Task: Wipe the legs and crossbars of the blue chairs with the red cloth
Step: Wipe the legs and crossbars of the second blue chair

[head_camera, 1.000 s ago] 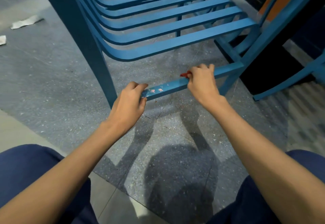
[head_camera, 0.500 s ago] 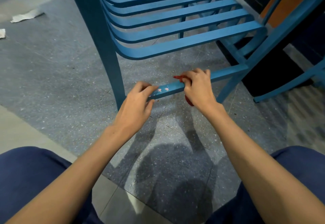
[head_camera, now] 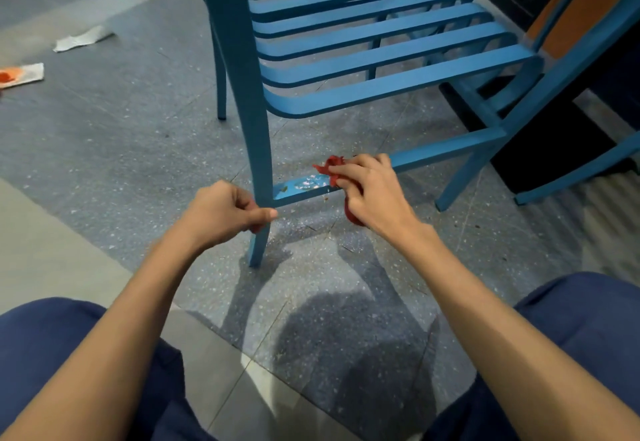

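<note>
A blue chair with a slatted seat [head_camera: 398,59] stands on the speckled floor in front of me. Its low front crossbar [head_camera: 446,148] runs from the near leg [head_camera: 249,111] to the right and carries white smears [head_camera: 306,184] near its left end. My right hand [head_camera: 374,194] is closed around the red cloth [head_camera: 330,167], pressing it onto the crossbar just right of the smears; part of the cloth hangs below the bar. My left hand [head_camera: 225,213] grips the near leg at the crossbar joint, thumb across the leg. A speck of red shows under its fingers.
A second blue chair's legs [head_camera: 575,172] stand close on the right, before dark and orange furniture [head_camera: 581,14]. Two paper scraps lie on the floor at left, one white [head_camera: 83,38] and one stained orange [head_camera: 22,75]. My knees in blue trousers frame the bottom corners.
My left hand has shifted from the crossbar's left end onto the leg. My right hand with the cloth has slid left along the crossbar. More of the cloth now shows.
</note>
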Demonstrator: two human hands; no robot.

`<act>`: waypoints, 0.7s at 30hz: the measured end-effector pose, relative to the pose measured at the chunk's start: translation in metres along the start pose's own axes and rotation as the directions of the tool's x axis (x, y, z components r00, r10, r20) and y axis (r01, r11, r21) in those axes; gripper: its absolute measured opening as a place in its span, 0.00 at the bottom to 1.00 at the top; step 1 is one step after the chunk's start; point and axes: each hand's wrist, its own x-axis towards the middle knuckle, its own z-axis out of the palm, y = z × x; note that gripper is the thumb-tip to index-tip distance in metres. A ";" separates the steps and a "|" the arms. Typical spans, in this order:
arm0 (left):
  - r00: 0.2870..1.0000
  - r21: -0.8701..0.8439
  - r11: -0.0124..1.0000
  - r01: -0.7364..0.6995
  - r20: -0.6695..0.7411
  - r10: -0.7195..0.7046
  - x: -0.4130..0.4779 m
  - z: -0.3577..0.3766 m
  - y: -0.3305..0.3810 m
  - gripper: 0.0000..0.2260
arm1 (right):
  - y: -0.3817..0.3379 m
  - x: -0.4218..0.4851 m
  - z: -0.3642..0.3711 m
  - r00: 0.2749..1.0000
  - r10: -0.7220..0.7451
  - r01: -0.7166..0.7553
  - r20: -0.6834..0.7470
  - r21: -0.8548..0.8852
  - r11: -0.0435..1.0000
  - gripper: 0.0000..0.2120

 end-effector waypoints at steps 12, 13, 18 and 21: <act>0.949 -0.068 0.976 -0.206 -0.258 0.182 -0.002 0.007 0.001 0.12 | -0.022 0.018 0.020 0.997 0.081 -0.080 0.000 -0.185 0.979 0.17; 0.945 -0.077 0.974 -0.211 -0.270 0.184 -0.002 0.009 0.001 0.12 | -0.027 0.015 0.020 0.999 0.037 -0.034 0.022 -0.154 0.987 0.17; 0.941 -0.127 0.970 -0.208 -0.297 0.163 -0.001 0.011 -0.001 0.12 | -0.020 0.024 0.000 0.992 0.041 -0.035 0.118 -0.051 0.998 0.14; 0.939 -0.134 0.970 -0.204 -0.305 0.156 -0.001 0.012 0.000 0.13 | -0.015 0.041 -0.003 0.977 0.213 -0.213 0.025 -0.019 0.977 0.11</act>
